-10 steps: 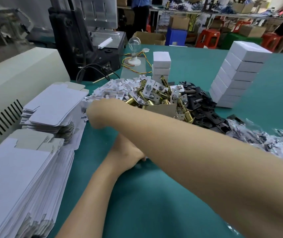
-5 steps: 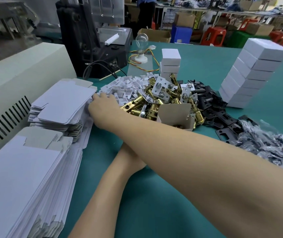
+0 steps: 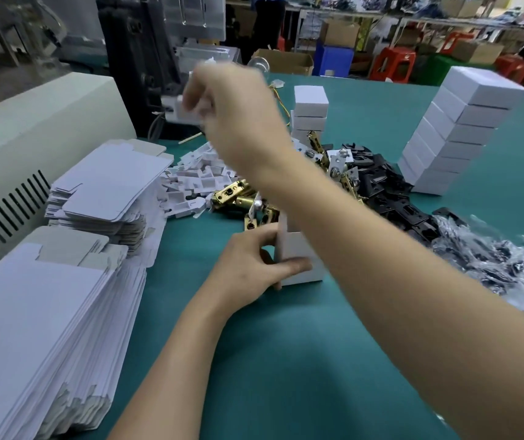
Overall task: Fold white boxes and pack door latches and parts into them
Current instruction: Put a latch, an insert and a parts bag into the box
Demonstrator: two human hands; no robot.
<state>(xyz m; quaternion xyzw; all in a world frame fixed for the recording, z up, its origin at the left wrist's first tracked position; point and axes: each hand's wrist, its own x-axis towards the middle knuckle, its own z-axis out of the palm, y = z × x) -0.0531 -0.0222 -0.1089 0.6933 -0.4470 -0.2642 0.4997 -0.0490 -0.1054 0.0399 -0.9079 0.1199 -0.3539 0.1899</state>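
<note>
Standing on the tabletop (image 3: 286, 360), the box (image 3: 295, 246) was gripped by the left hand (image 3: 245, 271); a blurred white part (image 3: 179, 111) was pinched by the raised right hand (image 3: 241, 119).

No readable text, label, brand, number or sign anywhere; plain blank faces on the stacked white boxes (image 3: 464, 122) and on the flat box blanks (image 3: 32, 312); far cardboard cartons (image 3: 286, 61) too blurred and small to read
</note>
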